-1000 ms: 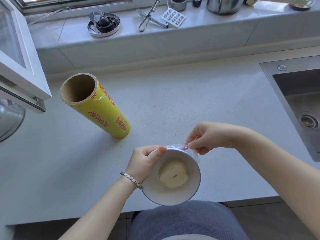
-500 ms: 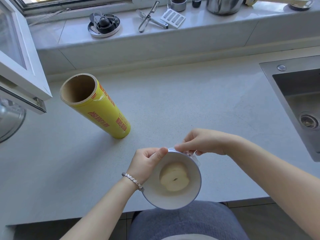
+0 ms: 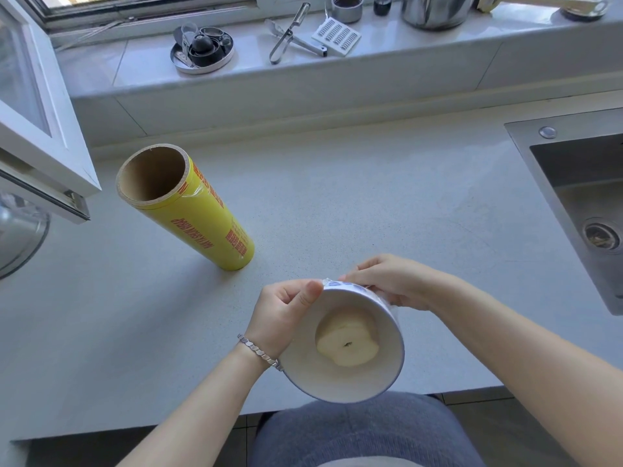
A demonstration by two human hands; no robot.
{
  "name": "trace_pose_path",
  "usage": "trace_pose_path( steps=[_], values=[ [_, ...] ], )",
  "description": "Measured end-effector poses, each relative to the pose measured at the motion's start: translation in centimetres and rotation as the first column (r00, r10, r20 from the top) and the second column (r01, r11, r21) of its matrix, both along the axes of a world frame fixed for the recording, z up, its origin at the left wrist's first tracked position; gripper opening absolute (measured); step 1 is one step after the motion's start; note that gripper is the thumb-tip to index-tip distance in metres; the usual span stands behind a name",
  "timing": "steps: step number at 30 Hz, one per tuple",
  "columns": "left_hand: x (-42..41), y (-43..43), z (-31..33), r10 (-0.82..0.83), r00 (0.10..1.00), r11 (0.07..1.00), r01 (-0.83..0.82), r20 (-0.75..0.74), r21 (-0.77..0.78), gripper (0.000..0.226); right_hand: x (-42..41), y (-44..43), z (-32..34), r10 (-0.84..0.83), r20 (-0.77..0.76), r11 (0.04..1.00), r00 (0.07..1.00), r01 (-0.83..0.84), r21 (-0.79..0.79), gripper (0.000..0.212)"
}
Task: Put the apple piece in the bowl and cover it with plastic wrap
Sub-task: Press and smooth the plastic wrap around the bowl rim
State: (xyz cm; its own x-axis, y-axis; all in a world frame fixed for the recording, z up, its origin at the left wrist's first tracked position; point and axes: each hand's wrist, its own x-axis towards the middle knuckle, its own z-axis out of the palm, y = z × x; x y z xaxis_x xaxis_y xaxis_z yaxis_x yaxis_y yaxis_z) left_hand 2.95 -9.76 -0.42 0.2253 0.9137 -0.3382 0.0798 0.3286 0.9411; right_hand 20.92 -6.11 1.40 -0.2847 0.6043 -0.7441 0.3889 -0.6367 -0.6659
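At the far left, an open white window frame juts over the pale speckled surface. Just right of it stands the plastic wrap roll, yellow with red lettering, upright but leaning in this wide view, its brown cardboard core open at the top and a loose edge of film showing near the rim. Behind it on the windowsill sit a round metal dish of small parts, then tongs and a flat grater.

Toward the near edge of the surface, the left hand, a silver bracelet on its wrist, has its grip closed on the left side of the bowl, thumb pressed over the rim. The bowl is white, with a blue pattern on the outside, and is tilted toward the camera. The apple piece lies inside it, pale yellow, peeled, with a small dark core spot in the middle. Thin clear film wrinkles over the far rim and down the right side. The right hand pinches that film against the rim, fingers closed on it. At the far right is a steel sink.
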Motion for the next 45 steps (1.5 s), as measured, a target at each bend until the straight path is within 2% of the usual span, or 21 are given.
trace_pose_path(
  steps=[1, 3, 5, 7, 8, 10, 12, 17, 20, 21, 22, 24, 25, 26, 28, 30, 36, 39, 42, 43, 45],
  values=[
    [0.0, 0.0, 0.0, 0.002, 1.000, 1.000, -0.002, 0.016, -0.005, 0.062, 0.2, -0.2, 0.0, -0.012, -0.017, 1.000, 1.000, 0.011, -0.029, 0.027],
    [0.1, -0.1, 0.1, 0.007, 0.999, 1.000, -0.007, 0.038, -0.011, 0.062, 0.3, -0.6, -0.4, -0.055, 0.012, 0.998, 0.998, 0.055, 0.012, 0.022],
    [0.1, -0.1, 0.1, 0.007, 1.000, 1.000, -0.006, 0.031, -0.006, 0.061, 0.6, -0.8, -0.4, -0.183, 0.041, 0.958, 0.982, 0.169, 0.231, 0.012],
    [0.1, 0.1, 0.1, 0.020, 1.000, 1.000, -0.020, 0.023, -0.007, 0.062, 1.0, -0.7, 0.6, -0.258, -0.137, 0.862, 0.956, 0.292, 0.416, 0.005],
    [0.1, 0.2, 0.1, 0.029, 0.999, 1.000, -0.028, 0.025, -0.010, 0.062, 1.1, -0.8, 1.3, -0.194, -0.257, 0.851, 0.947, 0.293, 0.436, 0.018],
    [0.0, 0.4, 0.4, 0.001, 0.998, 1.000, -0.002, 0.059, 0.014, 0.057, 0.6, -1.3, 2.3, 0.029, -0.382, 0.895, 0.924, 0.146, 0.421, 0.038],
    [0.1, 0.5, 0.6, -0.052, 0.996, 0.997, 0.048, 0.078, 0.058, 0.056, -0.1, -1.9, 2.4, 0.175, -0.365, 0.907, 0.914, -0.005, 0.422, 0.039],
    [-0.3, 0.2, 0.2, 0.018, 1.000, 1.000, -0.018, 0.023, -0.001, 0.072, -0.8, -2.2, 1.5, 0.170, -0.290, 0.939, 0.942, -0.066, 0.337, 0.038],
    [-0.4, 0.2, -0.3, 0.092, 0.996, 0.995, -0.091, 0.005, -0.042, 0.102, -0.3, -2.2, 0.7, 0.194, -0.243, 0.952, 0.950, -0.123, 0.279, 0.046],
    [-0.4, 0.2, -0.2, 0.111, 0.993, 0.993, -0.110, 0.027, -0.043, 0.101, 0.1, -2.2, 0.6, 0.192, -0.253, 0.961, 0.948, -0.130, 0.243, 0.051],
    [-0.3, 0.1, -0.2, 0.131, 0.990, 0.991, -0.129, 0.048, -0.032, 0.090, 0.4, -2.3, 0.3, 0.168, -0.262, 0.973, 0.950, -0.118, 0.197, 0.056],
    [0.0, -0.1, -0.1, 0.217, 0.973, 0.976, -0.216, 0.082, -0.022, 0.050, 1.0, -2.6, -0.2, 0.056, -0.280, 0.990, 0.958, -0.016, 0.141, 0.068],
    [0.2, -0.1, -0.1, 0.281, 0.955, 0.960, -0.279, 0.094, -0.032, 0.035, 1.1, -2.9, -0.5, -0.006, -0.297, 0.986, 0.955, 0.054, 0.155, 0.068],
    [0.3, -0.2, -0.2, 0.323, 0.941, 0.946, -0.322, 0.095, -0.035, 0.032, 1.0, -3.2, -0.7, -0.055, -0.321, 0.974, 0.945, 0.121, 0.192, 0.061],
    [0.3, -0.1, -0.4, 0.340, 0.935, 0.940, -0.334, 0.102, -0.072, 0.038, 0.7, -3.6, -0.7, -0.108, -0.341, 0.940, 0.934, 0.208, 0.272, 0.043],
    [-0.1, 0.2, -0.1, 0.294, 0.952, 0.950, -0.283, 0.082, -0.129, 0.040, 0.5, -3.6, -0.8, -0.133, -0.360, 0.922, 0.923, 0.248, 0.296, 0.038],
    [-0.8, 1.8, 0.9, -0.027, 0.998, 0.984, 0.016, -0.056, -0.179, 0.042, -0.4, -3.8, -0.7, -0.139, -0.367, 0.931, 0.920, 0.247, 0.267, 0.029],
    [-0.3, 1.5, 0.9, 0.001, 0.998, 0.987, -0.011, -0.058, -0.161, 0.047, -0.5, -3.7, -0.3, -0.159, -0.372, 0.938, 0.915, 0.258, 0.233, 0.034],
    [-0.1, 0.7, 0.2, 0.081, 0.996, 0.994, -0.083, -0.028, -0.075, 0.075, -0.2, -3.3, 0.4, -0.218, -0.334, 0.940, 0.917, 0.289, 0.182, 0.045],
    [0.0, 0.5, 0.1, 0.100, 0.995, 0.994, -0.101, -0.018, -0.052, 0.076, -0.1, -3.0, 0.6, -0.231, -0.302, 0.937, 0.925, 0.295, 0.188, 0.044],
    [0.3, 0.3, 0.1, 0.106, 0.994, 0.994, -0.106, -0.032, 0.010, 0.060, 0.2, -2.1, 1.2, -0.216, -0.212, 0.943, 0.953, 0.260, 0.206, 0.030]
  ],
)
